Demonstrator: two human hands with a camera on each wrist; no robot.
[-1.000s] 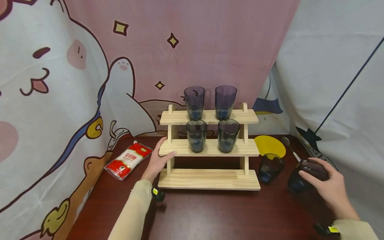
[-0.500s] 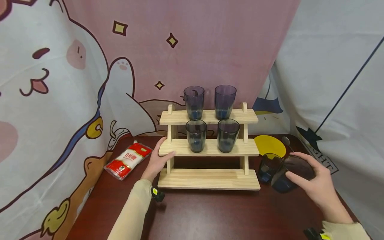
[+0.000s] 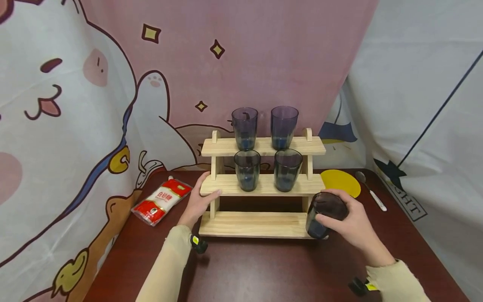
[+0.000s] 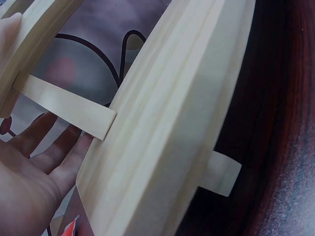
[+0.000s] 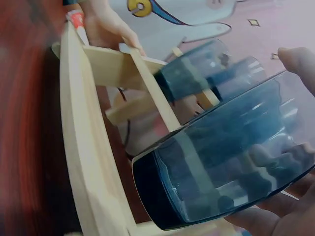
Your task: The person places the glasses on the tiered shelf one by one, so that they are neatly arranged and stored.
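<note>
A three-tier wooden display stand stands on the table, with a dark tinted glass pair on each of its two upper shelves, such as the middle-shelf glass. My left hand grips the stand's left side, thumb over the end of the middle shelf, fingers behind the upright. My right hand holds another tinted glass by its upper part, between thumb and fingers. This glass is slightly tilted, mouth up, and overlaps the right end of the bottom shelf in the head view.
On the left lies a red and white pouch. A yellow disc and a spoon with a white handle lie at the back right of the dark red table. A printed cloth hangs behind.
My right hand has carried its glass leftward from the table's right side to the stand's right end. The other loose glass there is now hidden. My left hand keeps its grip.
</note>
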